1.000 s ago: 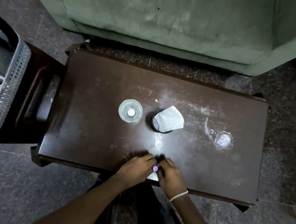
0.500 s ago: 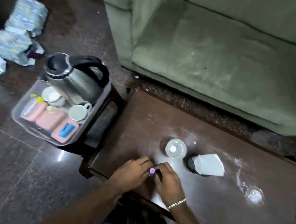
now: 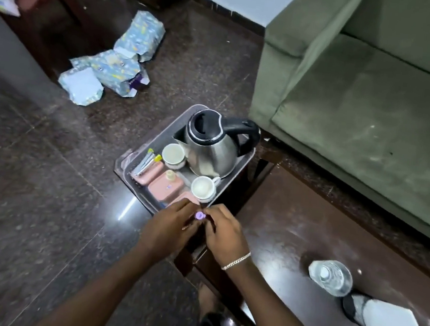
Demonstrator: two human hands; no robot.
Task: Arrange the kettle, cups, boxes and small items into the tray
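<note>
- I see both hands together at the near corner of the tray [image 3: 126, 159], pinching one small purple item [image 3: 199, 215] between them. Left hand [image 3: 168, 228] and right hand [image 3: 223, 234] each have fingertips closed on it; the item looks like a tiny cap or ring, too small to tell which.
- The item is in the air, just over the tray's near rim, not yet set down.
- Tray contents, placed relative to the kettle [image 3: 210, 142]: the kettle takes the far end. One white cup [image 3: 173, 154] sits touching its left side, another white cup [image 3: 204, 187] sits just in front of it. Pink boxes [image 3: 164, 188] fill the near-left strip, with sachets [image 3: 144, 164] standing in the far one.
- The tray looks nearly full, so my read is this is a late placement.
- Risk: free floor near the kettle is scarce. A drop from here may land on a box lid and roll off.
- Risk: the tray sits on a narrow dark stand [image 3: 248, 190], overhanging it. Pressing on the near corner could tip it, and the kettle is heavy.
- Risk: a two-hand pinch on something this small slips easily; a miss goes to the dark floor [image 3: 45, 198].
- A water bottle [image 3: 332, 277] and a dark cup with a paper cover [image 3: 377, 320] are on the table, well apart from the kettle.
</note>
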